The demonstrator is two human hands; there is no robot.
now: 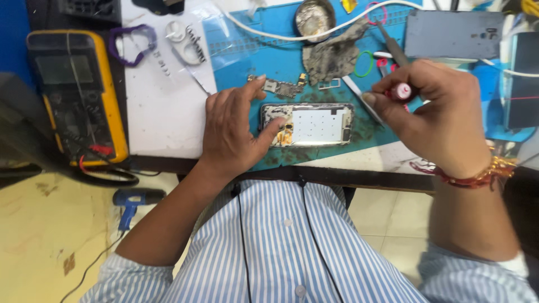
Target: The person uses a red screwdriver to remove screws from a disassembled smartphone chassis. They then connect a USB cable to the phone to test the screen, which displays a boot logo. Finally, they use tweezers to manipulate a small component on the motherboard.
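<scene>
Blue mat (269,56) carries an opened phone (307,124), its back already off and a small circuit board (278,86) lying loose just above it; the inside is still bare, so reassembly seems left. The left hand (233,126) pins the phone's left end, fingers spread. The right hand (429,115), just right of it, pinches a pink-capped tool (401,91)

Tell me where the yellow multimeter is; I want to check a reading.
In the head view, the yellow multimeter lies at the far left of the bench, left of the white sheet and the left hand.
</scene>
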